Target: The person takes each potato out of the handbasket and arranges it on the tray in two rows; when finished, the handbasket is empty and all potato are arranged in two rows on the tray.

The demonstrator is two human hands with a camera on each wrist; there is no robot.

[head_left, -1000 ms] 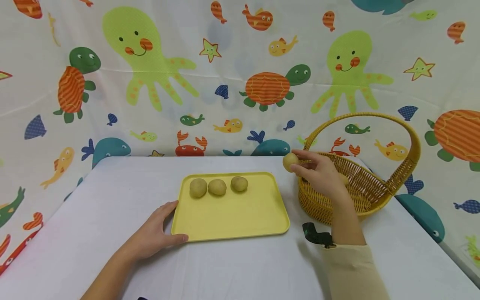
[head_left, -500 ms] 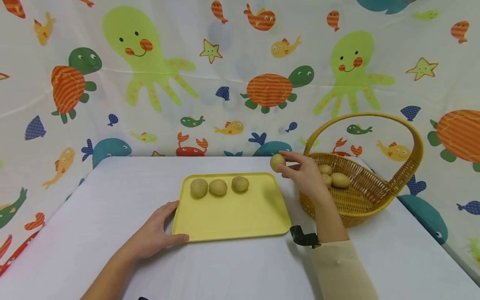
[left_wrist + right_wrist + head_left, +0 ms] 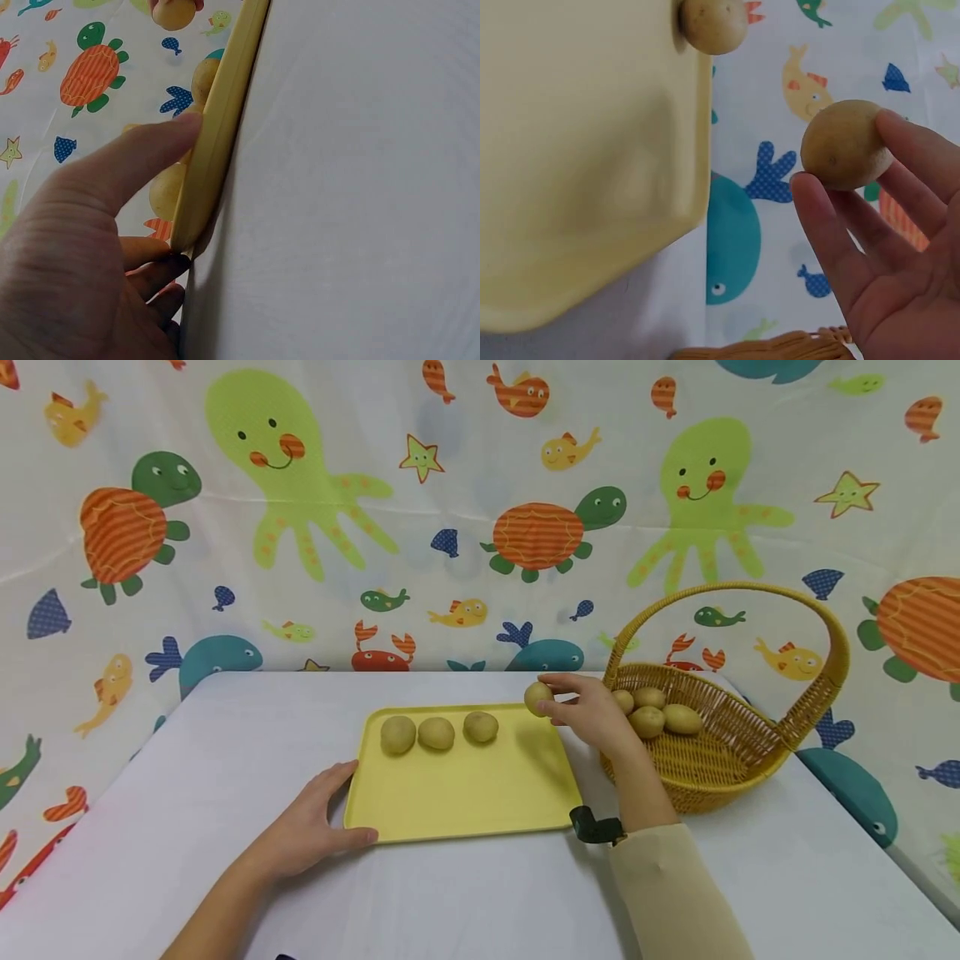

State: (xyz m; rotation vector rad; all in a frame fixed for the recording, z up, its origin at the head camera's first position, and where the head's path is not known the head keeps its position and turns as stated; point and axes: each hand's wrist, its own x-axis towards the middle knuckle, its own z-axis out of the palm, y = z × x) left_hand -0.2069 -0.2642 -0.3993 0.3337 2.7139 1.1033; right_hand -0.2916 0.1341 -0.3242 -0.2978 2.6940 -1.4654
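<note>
My right hand point(image 3: 592, 714) pinches a small potato point(image 3: 537, 699) between thumb and fingertips, above the far right corner of a yellow tray point(image 3: 457, 797). In the right wrist view this potato point(image 3: 844, 142) is raised off the tray. My left hand point(image 3: 311, 822) holds the tray's near left corner, thumb along the front rim and fingers at the left side. The left wrist view shows the thumb point(image 3: 150, 154) against the rim. Three potatoes point(image 3: 435, 734) lie in a row along the tray's far side.
A wicker basket point(image 3: 705, 789) with a tall arched handle point(image 3: 832, 668) stands right of the tray, several potatoes point(image 3: 682, 719) inside it. The right forearm passes in front of its left side. A sea-animal patterned cloth point(image 3: 480, 468) hangs behind the white-covered table point(image 3: 225, 752).
My right hand has carried the potato leftward from the basket's rim to over the tray's far right corner, uncovering potatoes in the basket. My left hand stays at the tray.
</note>
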